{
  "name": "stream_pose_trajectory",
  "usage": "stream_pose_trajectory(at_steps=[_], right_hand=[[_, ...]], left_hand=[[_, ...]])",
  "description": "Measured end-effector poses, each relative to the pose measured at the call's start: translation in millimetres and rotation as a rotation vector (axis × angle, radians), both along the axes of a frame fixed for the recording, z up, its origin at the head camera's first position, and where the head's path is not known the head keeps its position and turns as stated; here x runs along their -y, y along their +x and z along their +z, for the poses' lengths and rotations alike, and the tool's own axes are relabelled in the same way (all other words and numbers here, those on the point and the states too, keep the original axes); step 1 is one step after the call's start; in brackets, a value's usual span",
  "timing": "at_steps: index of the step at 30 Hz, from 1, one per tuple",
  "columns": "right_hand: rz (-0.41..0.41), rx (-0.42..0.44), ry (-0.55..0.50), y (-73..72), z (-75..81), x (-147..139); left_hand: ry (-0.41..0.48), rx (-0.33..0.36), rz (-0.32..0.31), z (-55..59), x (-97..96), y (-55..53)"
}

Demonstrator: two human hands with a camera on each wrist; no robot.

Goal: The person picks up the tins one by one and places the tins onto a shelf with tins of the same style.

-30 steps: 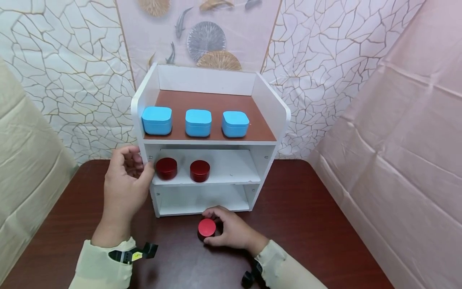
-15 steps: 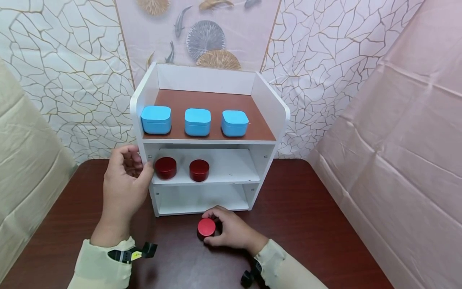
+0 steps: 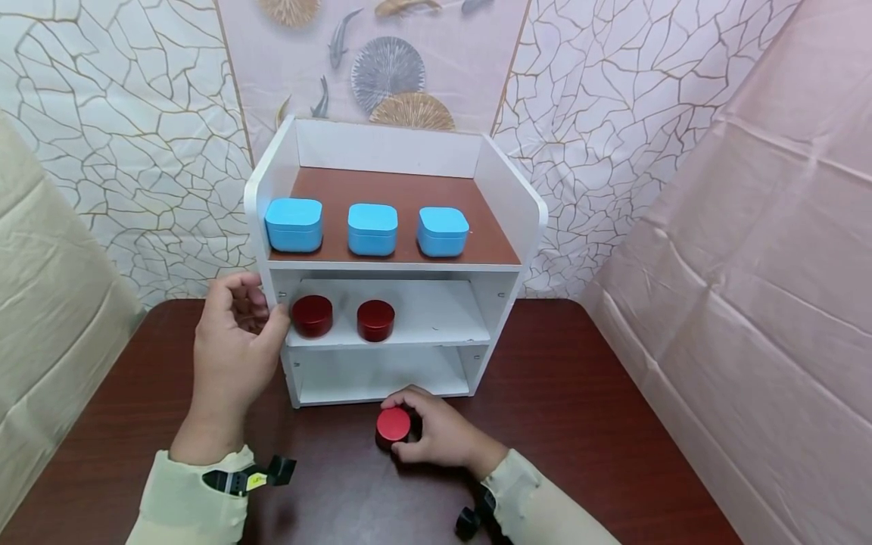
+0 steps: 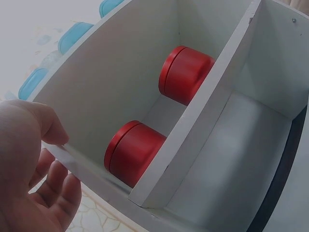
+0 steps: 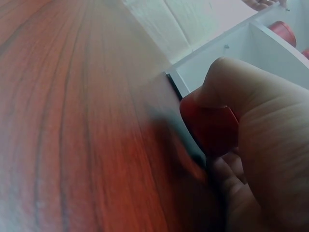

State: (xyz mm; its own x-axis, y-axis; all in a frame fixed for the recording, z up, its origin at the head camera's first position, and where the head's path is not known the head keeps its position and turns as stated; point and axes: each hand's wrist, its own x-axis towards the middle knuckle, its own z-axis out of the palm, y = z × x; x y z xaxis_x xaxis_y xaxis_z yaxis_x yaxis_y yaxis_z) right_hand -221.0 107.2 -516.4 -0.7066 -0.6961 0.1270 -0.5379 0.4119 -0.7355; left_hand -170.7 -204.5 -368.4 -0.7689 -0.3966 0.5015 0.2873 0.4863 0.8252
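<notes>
My right hand [image 3: 439, 431] grips a small round red tin [image 3: 393, 425] between thumb and fingers, just in front of the white shelf unit [image 3: 388, 375]. In the right wrist view the tin [image 5: 212, 128] is close to the dark tabletop; whether it touches is unclear. At the unit's left side panel, my left hand [image 3: 235, 344] holds the edge, thumb at the front and fingers curled outside, as the left wrist view of the hand [image 4: 29, 159] shows. Two more red tins, a left one [image 3: 312, 316] and a right one [image 3: 375, 320], stand on the middle shelf.
Three blue lidded boxes, the left [image 3: 294, 225], the middle [image 3: 372, 229] and the right [image 3: 443, 232], stand in a row on the brown top board. A dark wooden table [image 3: 579, 424] bears the unit. Patterned cloth [image 3: 123, 144] hangs behind.
In the last half second the right hand has shifted the red tin slightly to the right and toward the shelf. The left hand keeps its hold on the side panel.
</notes>
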Motion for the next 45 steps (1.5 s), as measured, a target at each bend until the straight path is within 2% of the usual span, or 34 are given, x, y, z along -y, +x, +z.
stream_pose_trajectory(at_steps=[8, 15, 25, 32, 39, 45], right_hand=[[0.013, 0.008, -0.057, -2.8, -1.1, -2], [0.044, -0.054, -0.113, -7.2, 2.9, -2], [0.068, -0.098, -0.118, -2.5, 24.8, -3], [0.064, -0.088, -0.142, 5.7, 42.3, -3], [0.047, -0.142, -0.179, 10.0, 58.5, -8], [0.02, -0.111, -0.187, 12.9, 70.6, -13]], left_hand=[[-0.003, -0.005, -0.009, -0.2, 0.0, -0.6], [0.0, -0.004, -0.008, -0.7, 0.8, -0.4], [-0.001, -0.005, 0.0, 0.1, 0.2, 0.2], [0.0, -0.001, -0.001, -0.3, -0.3, -0.2], [-0.008, 0.001, 0.008, -0.5, -0.4, -0.2], [-0.009, 0.01, 0.015, -0.7, -1.0, -0.5]])
